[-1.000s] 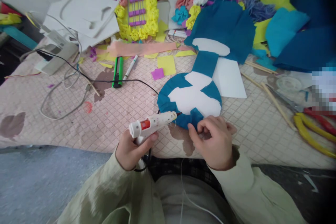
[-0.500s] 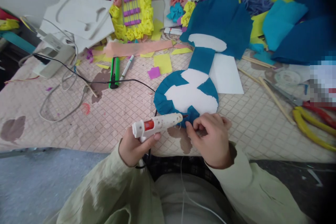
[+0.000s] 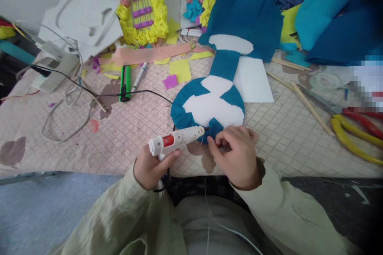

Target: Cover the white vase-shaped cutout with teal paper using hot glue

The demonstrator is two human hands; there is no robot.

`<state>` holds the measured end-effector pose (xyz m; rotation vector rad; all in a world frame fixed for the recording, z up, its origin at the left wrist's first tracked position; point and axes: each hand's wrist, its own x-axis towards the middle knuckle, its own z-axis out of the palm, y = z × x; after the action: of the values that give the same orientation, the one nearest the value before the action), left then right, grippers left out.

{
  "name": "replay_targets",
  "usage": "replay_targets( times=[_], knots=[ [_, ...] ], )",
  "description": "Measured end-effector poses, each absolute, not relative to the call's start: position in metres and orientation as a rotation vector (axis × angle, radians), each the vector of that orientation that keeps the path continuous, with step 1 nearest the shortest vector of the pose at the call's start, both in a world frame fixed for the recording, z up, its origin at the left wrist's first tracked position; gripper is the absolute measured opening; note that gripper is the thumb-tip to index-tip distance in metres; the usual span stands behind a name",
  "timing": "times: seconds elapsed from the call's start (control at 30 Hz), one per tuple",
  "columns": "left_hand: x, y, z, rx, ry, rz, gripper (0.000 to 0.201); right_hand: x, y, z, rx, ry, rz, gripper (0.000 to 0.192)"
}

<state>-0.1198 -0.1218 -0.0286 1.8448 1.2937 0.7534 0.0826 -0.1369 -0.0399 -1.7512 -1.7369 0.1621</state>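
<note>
My left hand [image 3: 154, 166] is closed round the handle of a white hot glue gun [image 3: 176, 142] with an orange piece in its side. Its dark nozzle points right, over the near edge of a white cutout [image 3: 215, 107] whose rim is wrapped in dark blue crepe paper [image 3: 182, 99]. My right hand [image 3: 235, 153] is closed at the near right edge of that cutout, thumb and index finger by a folded blue flap [image 3: 214, 126]. The fingers hide part of the edge. A blue neck joins the round part to a large blue-covered piece [image 3: 245, 16] behind.
A green utility knife [image 3: 125, 83] and a marker [image 3: 139, 77] lie left of the cutout. Scissors with yellow handles [image 3: 347, 139], wooden sticks [image 3: 311, 107] and a tape roll [image 3: 324, 81] lie right. The black cord runs from a power strip [image 3: 56, 73].
The whole table scene has shifted slightly left and up in view. Both hands keep nearly the same pose, the glue gun's nozzle still over the blue paper edge.
</note>
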Motion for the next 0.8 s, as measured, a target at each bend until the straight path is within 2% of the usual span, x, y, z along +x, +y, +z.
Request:
replay_targets(
  times=[0.8],
  knots=[
    [-0.111,-0.120,-0.014,1.908,1.323,0.731,0.029,0.083,-0.137,-0.041,-1.730,-1.719,0.165,0.027]
  ],
)
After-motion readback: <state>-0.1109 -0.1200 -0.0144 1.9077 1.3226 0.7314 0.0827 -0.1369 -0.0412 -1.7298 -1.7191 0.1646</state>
